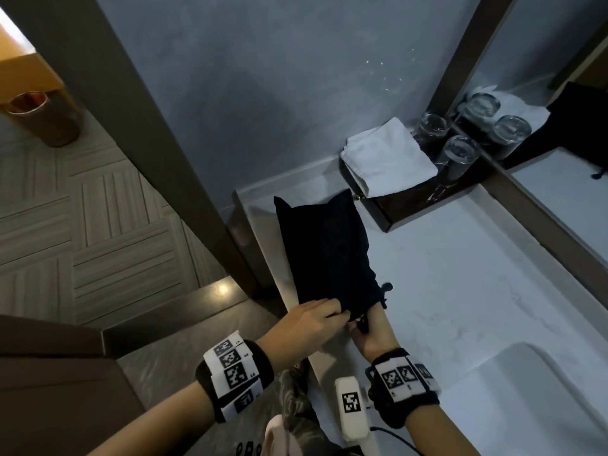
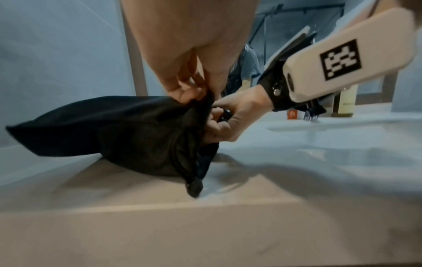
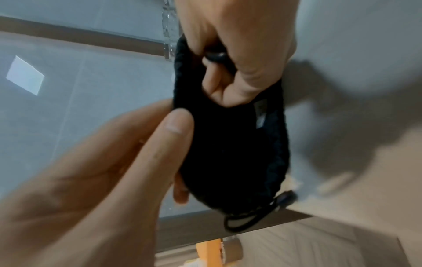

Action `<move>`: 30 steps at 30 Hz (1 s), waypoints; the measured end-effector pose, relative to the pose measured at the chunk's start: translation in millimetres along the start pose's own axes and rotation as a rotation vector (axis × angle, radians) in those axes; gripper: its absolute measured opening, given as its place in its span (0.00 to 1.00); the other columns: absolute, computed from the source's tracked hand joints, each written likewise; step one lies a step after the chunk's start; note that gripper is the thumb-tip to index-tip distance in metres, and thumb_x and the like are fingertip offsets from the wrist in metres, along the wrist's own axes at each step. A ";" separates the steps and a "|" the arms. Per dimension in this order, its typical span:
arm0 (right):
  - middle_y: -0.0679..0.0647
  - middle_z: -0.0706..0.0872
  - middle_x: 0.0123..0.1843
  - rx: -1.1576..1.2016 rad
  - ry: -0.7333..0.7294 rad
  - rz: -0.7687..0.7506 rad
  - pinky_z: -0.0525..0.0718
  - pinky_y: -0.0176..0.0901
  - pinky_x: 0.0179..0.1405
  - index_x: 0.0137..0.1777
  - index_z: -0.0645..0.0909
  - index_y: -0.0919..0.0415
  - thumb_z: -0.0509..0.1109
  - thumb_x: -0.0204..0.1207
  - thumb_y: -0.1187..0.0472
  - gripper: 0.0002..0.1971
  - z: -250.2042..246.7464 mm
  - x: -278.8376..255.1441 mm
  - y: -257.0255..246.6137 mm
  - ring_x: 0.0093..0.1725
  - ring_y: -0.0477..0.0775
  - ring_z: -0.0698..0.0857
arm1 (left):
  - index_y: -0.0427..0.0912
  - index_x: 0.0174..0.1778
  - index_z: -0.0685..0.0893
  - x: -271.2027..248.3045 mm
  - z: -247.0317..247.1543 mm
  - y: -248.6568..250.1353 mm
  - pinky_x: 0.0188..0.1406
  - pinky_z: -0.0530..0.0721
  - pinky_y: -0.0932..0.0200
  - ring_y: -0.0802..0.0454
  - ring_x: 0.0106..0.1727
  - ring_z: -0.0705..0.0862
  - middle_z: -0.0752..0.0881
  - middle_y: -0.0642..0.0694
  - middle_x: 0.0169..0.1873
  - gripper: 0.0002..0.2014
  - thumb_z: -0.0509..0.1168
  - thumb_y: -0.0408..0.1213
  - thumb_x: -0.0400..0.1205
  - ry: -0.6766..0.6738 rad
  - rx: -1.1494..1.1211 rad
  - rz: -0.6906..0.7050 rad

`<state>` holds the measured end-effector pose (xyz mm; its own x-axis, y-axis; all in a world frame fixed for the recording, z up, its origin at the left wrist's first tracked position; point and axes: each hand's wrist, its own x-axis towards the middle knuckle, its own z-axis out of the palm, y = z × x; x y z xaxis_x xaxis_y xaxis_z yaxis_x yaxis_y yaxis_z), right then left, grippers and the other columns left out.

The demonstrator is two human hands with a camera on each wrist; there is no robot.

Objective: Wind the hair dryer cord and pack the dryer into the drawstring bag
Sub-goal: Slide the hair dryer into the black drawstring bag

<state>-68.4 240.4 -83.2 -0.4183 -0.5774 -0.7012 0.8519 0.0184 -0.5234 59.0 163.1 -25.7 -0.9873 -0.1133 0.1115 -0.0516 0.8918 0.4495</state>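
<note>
Both hands pinching black drawstring bag [image 1: 325, 248] mouth, left hand [image 1: 309, 324], right hand [image 1: 371, 337], contents hidden, on countertop [image 1: 460, 291]

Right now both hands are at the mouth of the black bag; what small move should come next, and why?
Probably draw the cord to cinch the mouth. The drawstring bag lies bulging on the counter, the left hand pinches its rim, and the right hand grips something dark at the opening. The mouth gapes in the right wrist view.
</note>
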 end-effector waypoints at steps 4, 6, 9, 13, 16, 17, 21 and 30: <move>0.59 0.80 0.38 -0.337 -0.038 -0.020 0.75 0.42 0.36 0.57 0.80 0.65 0.57 0.85 0.62 0.11 1.9 4.7 -3.9 0.34 0.52 0.77 | 0.34 0.56 0.86 3.8 -1.5 -3.7 0.43 0.84 0.59 0.47 0.43 0.86 0.86 0.41 0.45 0.11 0.69 0.29 0.78 -0.002 -0.029 -0.139; 0.58 0.78 0.39 -0.440 -0.164 -0.002 0.78 0.42 0.41 0.56 0.77 0.65 0.59 0.84 0.64 0.07 -3.8 2.0 -12.3 0.37 0.52 0.77 | 0.35 0.63 0.82 1.8 -1.7 -9.4 0.52 0.80 0.57 0.46 0.52 0.83 0.83 0.40 0.53 0.13 0.59 0.34 0.86 0.006 -0.122 -0.280; 0.57 0.81 0.45 -0.708 -0.311 -0.019 0.82 0.40 0.48 0.58 0.78 0.65 0.63 0.81 0.68 0.08 -19.5 -6.7 -24.2 0.47 0.53 0.81 | 0.39 0.64 0.81 -5.7 2.8 -14.6 0.52 0.80 0.54 0.46 0.52 0.82 0.81 0.43 0.55 0.14 0.58 0.37 0.86 0.065 -0.186 -0.366; 0.71 0.84 0.54 -0.880 -0.214 -0.135 0.87 0.36 0.46 0.63 0.76 0.74 0.55 0.86 0.69 0.13 -23.9 -12.8 -23.1 0.49 0.59 0.83 | 0.42 0.72 0.71 5.5 13.4 -13.2 0.55 0.74 0.60 0.47 0.58 0.79 0.76 0.45 0.63 0.23 0.61 0.46 0.82 0.059 -0.082 -0.456; 0.72 0.85 0.48 -1.105 -0.124 -0.262 0.82 0.35 0.43 0.54 0.79 0.76 0.55 0.87 0.61 0.17 -25.0 -13.0 -16.4 0.44 0.62 0.85 | 0.39 0.75 0.66 25.5 17.1 -14.5 0.55 0.73 0.59 0.45 0.61 0.78 0.74 0.41 0.64 0.26 0.61 0.44 0.82 0.049 -0.016 -0.446; 0.68 0.84 0.45 -1.207 -0.076 -0.348 0.78 0.32 0.40 0.51 0.80 0.74 0.57 0.86 0.61 0.16 -26.0 -13.2 -14.6 0.42 0.62 0.83 | 0.39 0.75 0.66 31.3 17.3 -16.5 0.55 0.74 0.58 0.45 0.61 0.78 0.74 0.41 0.64 0.25 0.61 0.43 0.82 0.038 -0.010 -0.435; 0.54 0.80 0.42 -1.201 0.102 -0.716 0.71 0.19 0.39 0.47 0.83 0.65 0.64 0.81 0.69 0.06 -29.4 -16.7 -8.3 0.40 0.51 0.79 | 0.39 0.76 0.63 43.2 19.9 -23.8 0.62 0.71 0.56 0.45 0.65 0.76 0.74 0.41 0.64 0.31 0.64 0.46 0.79 -0.100 0.086 -0.408; 0.45 0.82 0.44 -1.116 -0.036 -0.754 0.74 0.20 0.43 0.38 0.87 0.58 0.74 0.74 0.67 0.05 -34.0 -21.7 -5.5 0.43 0.40 0.81 | 0.33 0.66 0.77 45.5 6.2 -15.3 0.55 0.77 0.54 0.45 0.55 0.79 0.77 0.38 0.57 0.16 0.60 0.32 0.83 0.110 -0.273 -0.432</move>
<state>-74.6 280.5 -81.6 -0.6441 -0.7621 -0.0657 -0.2972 0.3285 -0.8965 13.9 147.1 -33.0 -0.8622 -0.5042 -0.0496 -0.3954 0.6086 0.6880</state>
